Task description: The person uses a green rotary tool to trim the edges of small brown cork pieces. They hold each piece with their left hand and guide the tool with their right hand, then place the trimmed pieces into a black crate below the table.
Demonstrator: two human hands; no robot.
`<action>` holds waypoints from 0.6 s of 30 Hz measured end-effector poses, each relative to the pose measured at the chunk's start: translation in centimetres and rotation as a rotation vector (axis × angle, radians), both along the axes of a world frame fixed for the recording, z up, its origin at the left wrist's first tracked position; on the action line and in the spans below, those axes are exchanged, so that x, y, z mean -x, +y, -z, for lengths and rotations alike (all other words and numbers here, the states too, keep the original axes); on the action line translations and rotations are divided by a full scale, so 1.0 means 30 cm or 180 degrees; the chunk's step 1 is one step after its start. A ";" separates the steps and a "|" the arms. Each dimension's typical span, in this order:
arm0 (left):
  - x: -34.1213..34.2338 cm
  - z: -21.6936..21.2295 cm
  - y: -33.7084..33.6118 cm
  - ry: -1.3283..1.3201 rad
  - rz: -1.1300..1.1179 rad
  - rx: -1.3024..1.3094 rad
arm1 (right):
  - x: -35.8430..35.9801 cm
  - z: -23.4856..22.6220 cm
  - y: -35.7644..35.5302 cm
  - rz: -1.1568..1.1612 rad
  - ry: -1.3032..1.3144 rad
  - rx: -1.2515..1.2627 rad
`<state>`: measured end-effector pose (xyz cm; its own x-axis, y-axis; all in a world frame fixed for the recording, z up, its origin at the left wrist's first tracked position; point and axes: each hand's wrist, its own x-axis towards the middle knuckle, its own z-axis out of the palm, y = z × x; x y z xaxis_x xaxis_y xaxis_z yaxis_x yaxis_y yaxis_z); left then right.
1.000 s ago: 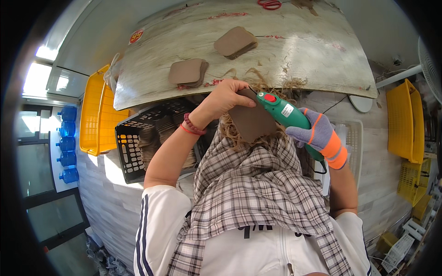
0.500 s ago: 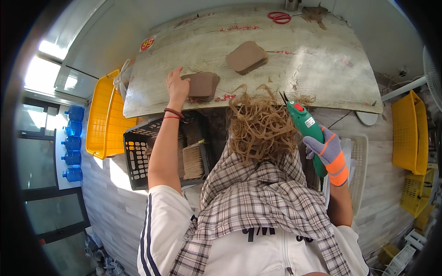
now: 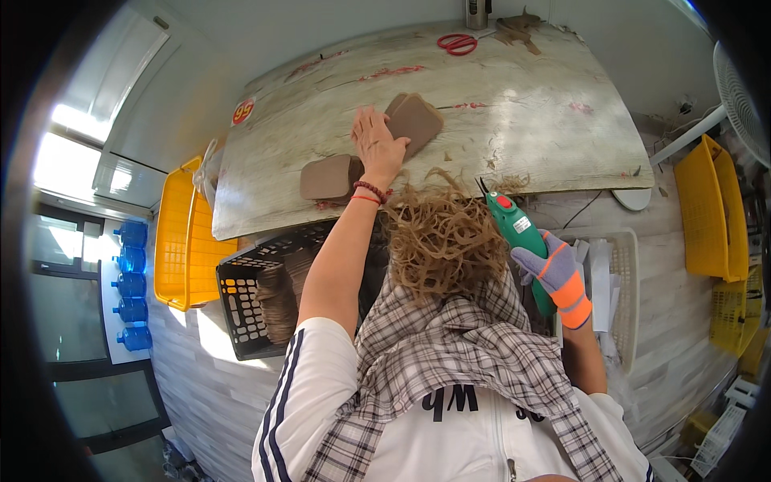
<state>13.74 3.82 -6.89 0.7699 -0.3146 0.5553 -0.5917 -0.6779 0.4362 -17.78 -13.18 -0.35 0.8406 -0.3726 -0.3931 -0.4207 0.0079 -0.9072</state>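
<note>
My bare left hand (image 3: 377,149) lies with outstretched fingers at the left edge of a stack of brown rounded pads (image 3: 418,127) on the table. Another stack of the same pads (image 3: 328,178) sits to the left of my wrist, near the table's front edge. In a purple and orange glove, my right hand (image 3: 556,277) is closed round green electric scissors (image 3: 514,223) with a red switch. Their dark, pointed tip is directed up and left. Curly brown trimmings (image 3: 446,241) are heaped on my checked apron, between my arms.
Red scissors (image 3: 458,44) and brown scraps (image 3: 520,30) lie at the table's far edge (image 3: 297,60). Below the table's left front, a black crate (image 3: 241,309) holds brown pieces; a white basket (image 3: 630,297) stands right. Yellow baskets (image 3: 178,241) flank both sides, and a fan (image 3: 743,104) stands right.
My left hand has moved right, from the left stack to the right one. The right hand keeps hold of the electric scissors. The whole view has shifted slightly.
</note>
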 end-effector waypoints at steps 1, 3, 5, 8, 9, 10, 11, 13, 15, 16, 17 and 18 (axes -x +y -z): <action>0.025 -0.026 0.000 0.0233 -0.0028 -0.0086 | -0.002 0.001 0.000 0.0019 -0.0009 0.0009; 0.075 -0.078 -0.007 0.0691 -0.0059 -0.0255 | -0.001 0.006 -0.008 0.0045 -0.0039 0.0000; 0.110 -0.066 -0.001 0.1275 0.0338 0.0838 | 0.004 0.013 -0.013 -0.0001 -0.0084 -0.0057; 0.179 -0.085 -0.030 0.2291 0.0792 0.2863 | -0.005 0.017 -0.010 0.0069 -0.0266 0.0129; 0.212 -0.104 -0.047 0.2645 0.0909 0.3610 | -0.008 0.010 -0.006 0.0130 -0.0303 0.0098; 0.272 -0.164 -0.070 0.2953 0.1118 0.4199 | -0.010 -0.007 -0.003 0.0207 -0.0336 0.0080; 0.310 -0.195 -0.087 0.3076 0.1253 0.4500 | -0.015 -0.023 0.003 0.0261 -0.0375 0.0059; 0.361 -0.222 -0.119 0.3327 0.1528 0.5109 | -0.023 -0.040 0.009 0.0321 -0.0435 0.0121; 0.390 -0.225 -0.144 0.3573 0.1575 0.5557 | -0.022 -0.064 0.018 0.0379 -0.0458 0.0114; 0.408 -0.234 -0.156 0.3608 0.1609 0.5723 | -0.019 -0.081 0.024 0.0400 -0.0455 0.0066; 0.422 -0.238 -0.166 0.3643 0.1642 0.5889 | -0.017 -0.091 0.028 0.0422 -0.0451 0.0017; 0.429 -0.237 -0.174 0.3690 0.1680 0.5966 | -0.017 -0.096 0.031 0.0450 -0.0463 -0.0014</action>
<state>0.87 -1.41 0.22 0.9265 -0.3615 -0.1040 0.3736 0.8516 0.3678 -17.28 -12.25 2.52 0.8282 -0.4894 -0.2731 -0.2796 0.0615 -0.9581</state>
